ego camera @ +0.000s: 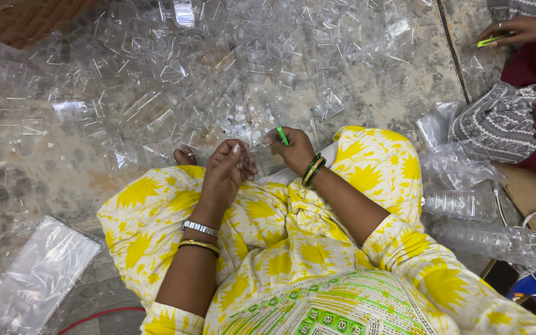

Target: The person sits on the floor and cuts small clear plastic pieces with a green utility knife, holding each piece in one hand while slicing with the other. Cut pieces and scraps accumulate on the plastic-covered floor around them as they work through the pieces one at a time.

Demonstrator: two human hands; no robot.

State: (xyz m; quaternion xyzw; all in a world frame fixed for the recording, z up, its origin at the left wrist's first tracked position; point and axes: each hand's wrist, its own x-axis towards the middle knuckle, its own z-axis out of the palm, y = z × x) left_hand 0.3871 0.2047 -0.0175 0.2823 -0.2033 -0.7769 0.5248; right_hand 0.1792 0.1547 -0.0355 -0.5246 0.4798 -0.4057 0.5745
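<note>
Green stick (pixel 282 135): one, thin, pinched in the curled fingers of the right hand (pixel 294 151), above the yellow-clad knee (pixel 376 164). Left hand (pixel 227 170): fingers bent inward around a small clear piece, its shape hard to make out. Clear plastic pieces (pixel 175 80): a heap too tangled to count, spread over the floor ahead. Co-worker's hands (pixel 519 31): two, top right, partly cut off; one holds a second green stick (pixel 491 40).
</note>
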